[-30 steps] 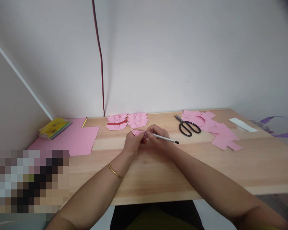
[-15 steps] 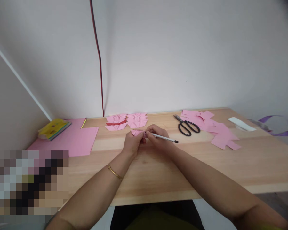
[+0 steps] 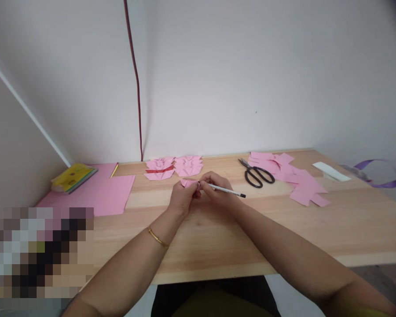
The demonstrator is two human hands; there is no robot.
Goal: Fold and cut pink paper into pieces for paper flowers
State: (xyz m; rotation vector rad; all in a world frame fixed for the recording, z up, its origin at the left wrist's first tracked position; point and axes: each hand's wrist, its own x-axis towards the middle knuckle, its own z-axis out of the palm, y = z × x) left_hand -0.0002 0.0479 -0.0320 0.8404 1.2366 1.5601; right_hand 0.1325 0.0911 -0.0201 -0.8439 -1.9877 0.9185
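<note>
My left hand (image 3: 181, 198) pinches a small folded pink paper piece (image 3: 187, 182) just above the wooden table (image 3: 218, 237), fingers closed on it. My right hand (image 3: 218, 189) meets it from the right and grips a white pencil (image 3: 229, 191) whose dark end points right; its fingertips also touch the pink piece. A thin gold bracelet (image 3: 157, 237) sits on my left wrist. Behind my hands lie folded pink paper shapes (image 3: 174, 167), one with a red strip.
Black scissors (image 3: 257, 174) lie to the right, beside scattered pink paper scraps (image 3: 297, 182) and a white strip (image 3: 331, 171). A purple ribbon (image 3: 379, 174) curls at the far right. Large pink sheets (image 3: 102, 193), a yellow booklet (image 3: 74, 176) and a pencil (image 3: 115, 170) lie left. A red cord (image 3: 135, 79) hangs down the wall.
</note>
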